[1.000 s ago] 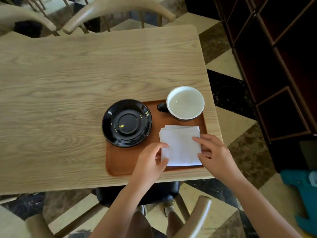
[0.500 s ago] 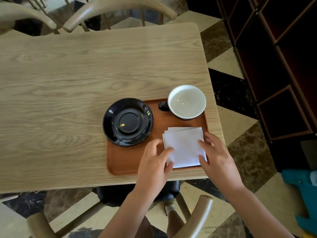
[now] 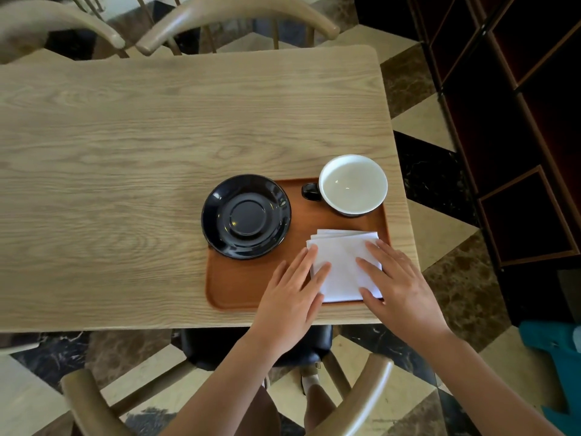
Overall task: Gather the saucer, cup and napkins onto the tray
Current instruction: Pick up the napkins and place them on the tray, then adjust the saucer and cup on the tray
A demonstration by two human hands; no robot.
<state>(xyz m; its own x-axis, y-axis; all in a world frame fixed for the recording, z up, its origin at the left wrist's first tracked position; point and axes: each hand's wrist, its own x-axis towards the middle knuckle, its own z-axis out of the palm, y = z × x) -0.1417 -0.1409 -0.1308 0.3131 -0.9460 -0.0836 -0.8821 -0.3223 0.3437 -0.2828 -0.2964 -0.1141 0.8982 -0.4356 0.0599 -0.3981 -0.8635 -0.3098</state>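
A brown wooden tray lies at the near right corner of the table. On its left part rests a black saucer, whose rim overhangs the tray's left edge. A cup, white inside and black outside, stands at the tray's far right corner with its handle pointing left. A stack of white napkins lies on the tray's near right part. My left hand rests flat with its fingertips on the stack's left edge. My right hand lies flat over the stack's right side.
The light wooden table stretches away to the left and far side. Curved chair backs stand beyond the far edge, and one chair is under me. A dark shelf unit stands on the right over a checkered floor.
Both hands have slid further onto the napkin stack and flattened on it. The stack has shifted slightly towards the tray's right side and its layers are fanned at the far edge.
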